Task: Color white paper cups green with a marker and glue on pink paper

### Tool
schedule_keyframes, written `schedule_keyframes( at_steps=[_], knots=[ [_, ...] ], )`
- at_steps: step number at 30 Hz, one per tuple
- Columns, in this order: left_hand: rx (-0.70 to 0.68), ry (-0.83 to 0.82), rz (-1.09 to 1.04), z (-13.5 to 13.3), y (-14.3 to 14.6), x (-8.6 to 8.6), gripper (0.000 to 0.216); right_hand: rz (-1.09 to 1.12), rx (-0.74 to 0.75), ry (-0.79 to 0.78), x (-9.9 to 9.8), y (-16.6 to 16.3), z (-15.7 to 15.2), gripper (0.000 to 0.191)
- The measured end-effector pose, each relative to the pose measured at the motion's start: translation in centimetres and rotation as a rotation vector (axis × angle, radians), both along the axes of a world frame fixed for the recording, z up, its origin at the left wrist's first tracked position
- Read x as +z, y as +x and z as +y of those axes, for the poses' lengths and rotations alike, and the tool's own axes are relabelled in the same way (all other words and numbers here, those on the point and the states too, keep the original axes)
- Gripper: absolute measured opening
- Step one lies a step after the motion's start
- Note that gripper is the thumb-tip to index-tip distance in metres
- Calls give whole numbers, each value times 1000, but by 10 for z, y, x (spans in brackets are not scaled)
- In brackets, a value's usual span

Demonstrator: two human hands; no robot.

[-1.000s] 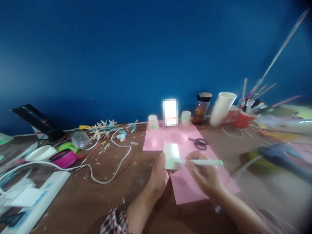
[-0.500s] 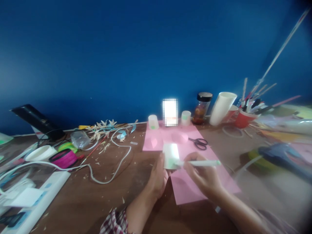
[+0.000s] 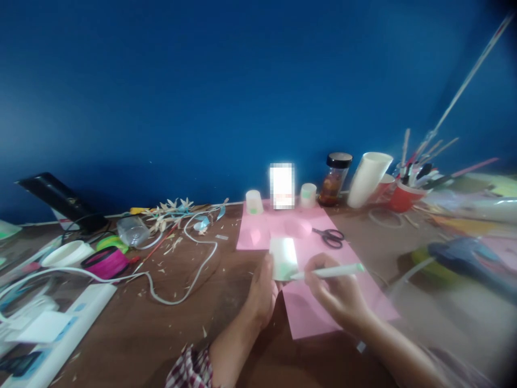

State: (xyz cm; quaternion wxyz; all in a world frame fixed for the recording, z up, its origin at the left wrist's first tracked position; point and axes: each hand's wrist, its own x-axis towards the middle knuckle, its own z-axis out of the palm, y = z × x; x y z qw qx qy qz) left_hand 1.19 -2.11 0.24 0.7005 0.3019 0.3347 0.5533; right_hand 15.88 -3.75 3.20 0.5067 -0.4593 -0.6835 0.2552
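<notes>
In my left hand [image 3: 262, 296] is a white paper cup [image 3: 284, 256], gripped from its left side and below, with a pale green patch near its lower edge. My right hand [image 3: 337, 288] pinches a white-barrelled marker [image 3: 338, 270] with a green end. The marker's tip points left and meets or nearly meets the cup's lower right edge. Beneath both hands lie pink paper sheets [image 3: 311, 312]. Two small white cups with green marks, a left one [image 3: 253, 202] and a right one [image 3: 308, 195], stand at the back of the paper. Black-handled scissors [image 3: 332, 237] rest beyond my right hand.
A bright, pixelated upright screen [image 3: 282, 186] stands by the blue wall. Right of it are a dark-lidded jar [image 3: 335, 180], a white cylinder [image 3: 368, 180] and a red cup of tools [image 3: 406, 198]. Leftward lie a white cable [image 3: 177, 303], tape rolls [image 3: 105, 262] and a power strip [image 3: 76, 323].
The marker has tilted, its tip now lower against the cup's edge and its back end slightly higher. My left hand and the cup have hardly moved.
</notes>
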Motion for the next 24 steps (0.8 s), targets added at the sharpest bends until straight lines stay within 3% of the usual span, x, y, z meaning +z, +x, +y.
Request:
schedule_keyframes(
  at_steps=[15, 24],
  knots=[
    [28, -3, 4, 0, -1, 0, 46, 13, 3, 5, 2, 0, 0, 9],
    [-15, -20, -36, -1, 1, 5, 44, 152, -97, -9, 1, 2, 1, 6]
  ],
)
